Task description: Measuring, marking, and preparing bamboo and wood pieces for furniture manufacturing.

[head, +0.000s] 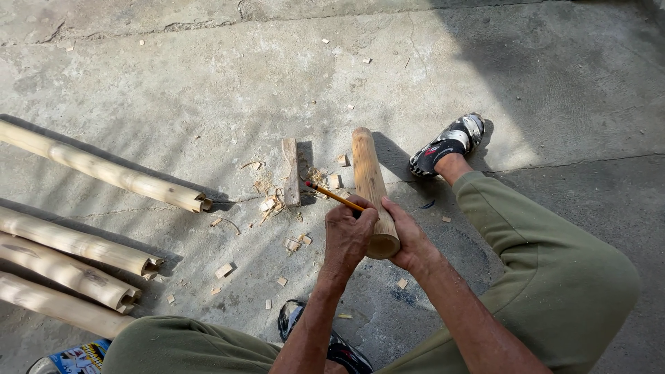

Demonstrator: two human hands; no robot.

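Squatting on concrete floor (485, 62) | short bamboo piece (372, 187) runs away from the body, near end propped up | right hand (409, 239) fingers clamped under that end | left hand (348, 235) fingers pinch pencil (334, 196), tip pointing left beside it

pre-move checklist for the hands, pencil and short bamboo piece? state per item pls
1. Left hand has the pencil in its grip: ok.
2. Right hand steadies the short bamboo piece near its cut end: ok.
3. Pencil tip touching the bamboo: not ok, the tip points away to the left.
4. Bamboo's far end resting on the concrete floor: cannot tell.
5. Wood block and chips apart from the bamboo: ok.
6. Long bamboo poles out of the hands' way: ok.
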